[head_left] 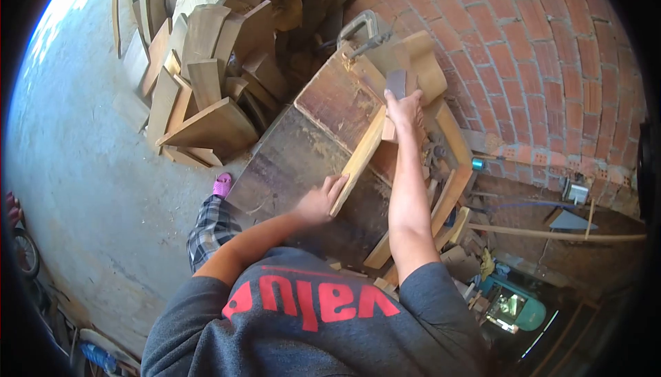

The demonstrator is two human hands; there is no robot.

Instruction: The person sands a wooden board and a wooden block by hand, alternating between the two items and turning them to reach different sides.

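A long, narrow wooden strip [359,160] lies slantwise over the dark, worn workbench [275,160]. My left hand [322,200] is wrapped round its near end. Further up, my right hand [404,110] is closed on a wooden block [396,82] with a dark top face, beside the strip's far end. Part of the block shows below the hand too. A metal C-clamp [359,30] sits at the far end of the bench, by a curved wooden piece [423,67].
Many cut boards [206,81] are piled on the floor at the upper left. A brick wall [523,53] rises at the right. Wooden rails [451,191] and offcuts border the bench's right side. A green machine [529,313] stands at the lower right.
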